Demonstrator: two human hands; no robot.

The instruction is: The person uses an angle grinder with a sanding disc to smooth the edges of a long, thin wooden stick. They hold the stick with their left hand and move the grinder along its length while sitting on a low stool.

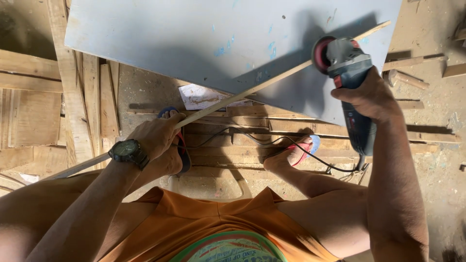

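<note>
My left hand [156, 135], with a dark wristwatch [127, 151] on the wrist, grips a long thin wooden stick [252, 90] that runs diagonally from lower left to upper right. My right hand [365, 96] holds a dark angle grinder [350, 73] by its body. The grinder's red disc [320, 54] sits right at the stick, over a large pale grey board [194, 34]. The grinder's black cord [272, 143] trails across the floor between my feet.
Wooden planks [87, 97] and offcuts lie on the dusty floor at left and under the board. A hammer [405, 77] and loose sticks lie at right. My feet in blue and red sandals [310, 145] rest on slats.
</note>
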